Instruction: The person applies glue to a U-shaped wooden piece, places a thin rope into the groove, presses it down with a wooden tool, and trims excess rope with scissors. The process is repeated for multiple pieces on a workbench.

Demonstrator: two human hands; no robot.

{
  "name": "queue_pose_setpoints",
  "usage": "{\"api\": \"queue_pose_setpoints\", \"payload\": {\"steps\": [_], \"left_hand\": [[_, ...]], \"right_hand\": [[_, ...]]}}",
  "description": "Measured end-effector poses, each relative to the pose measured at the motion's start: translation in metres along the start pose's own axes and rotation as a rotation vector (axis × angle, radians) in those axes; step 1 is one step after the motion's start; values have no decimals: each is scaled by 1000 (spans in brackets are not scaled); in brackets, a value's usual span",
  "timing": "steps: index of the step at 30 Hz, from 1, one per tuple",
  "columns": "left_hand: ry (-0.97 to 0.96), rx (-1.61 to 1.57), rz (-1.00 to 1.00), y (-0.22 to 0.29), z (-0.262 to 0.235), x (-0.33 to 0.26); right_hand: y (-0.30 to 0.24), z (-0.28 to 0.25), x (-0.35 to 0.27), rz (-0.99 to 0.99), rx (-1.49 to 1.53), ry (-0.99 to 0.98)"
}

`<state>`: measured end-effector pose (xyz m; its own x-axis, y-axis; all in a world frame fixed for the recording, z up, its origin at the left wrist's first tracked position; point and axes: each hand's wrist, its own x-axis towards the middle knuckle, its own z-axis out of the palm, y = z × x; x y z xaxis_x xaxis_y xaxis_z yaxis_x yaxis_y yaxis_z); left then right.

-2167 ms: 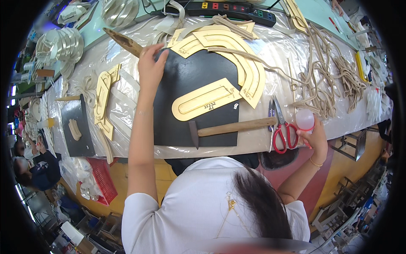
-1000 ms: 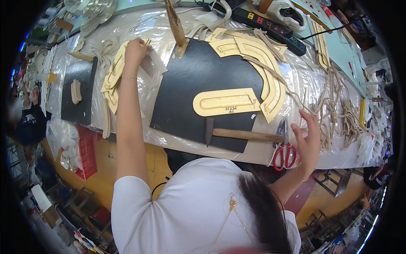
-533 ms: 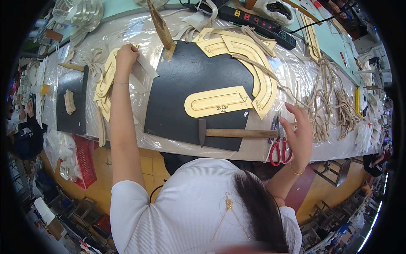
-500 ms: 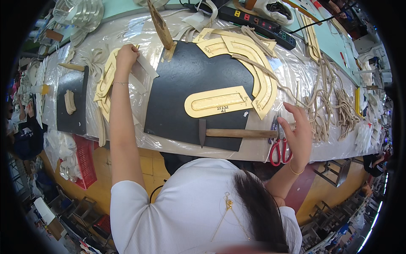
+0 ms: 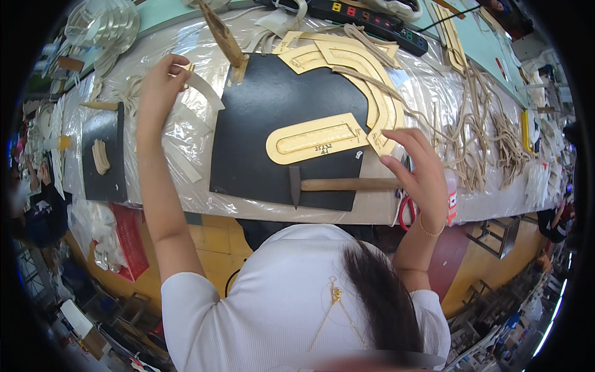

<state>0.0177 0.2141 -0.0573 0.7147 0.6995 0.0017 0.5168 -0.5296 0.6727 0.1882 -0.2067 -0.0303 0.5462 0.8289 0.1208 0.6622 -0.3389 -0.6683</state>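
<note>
Up top, a black power strip (image 5: 365, 20) slants across; lower left, there's a red basket (image 5: 132, 245) with white plastic (image 5: 106, 229) beside it, yellow floor (image 5: 214, 239) below; upper right, a red pen (image 5: 501, 68).

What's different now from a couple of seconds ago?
The left hand has moved left, away from the wooden stick; whether it holds anything is unclear. The right hand has let go of the bottle and moved left, to the curved yellow pieces. The hammer and oblong yellow piece stayed on the black mat.

The hands (image 5: 163, 80) are apart, left at a cream piece (image 5: 189, 67), right by a hammer (image 5: 347, 185).
</note>
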Motion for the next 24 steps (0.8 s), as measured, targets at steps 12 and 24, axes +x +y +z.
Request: {"api": "queue_pose_setpoints", "payload": {"steps": [12, 24], "left_hand": [[-174, -333, 905, 157, 27, -118], [-57, -145, 377, 17, 129, -152]], "right_hand": [[-48, 27, 61, -236, 757, -221], [1, 95, 71, 18, 189, -387]]}}
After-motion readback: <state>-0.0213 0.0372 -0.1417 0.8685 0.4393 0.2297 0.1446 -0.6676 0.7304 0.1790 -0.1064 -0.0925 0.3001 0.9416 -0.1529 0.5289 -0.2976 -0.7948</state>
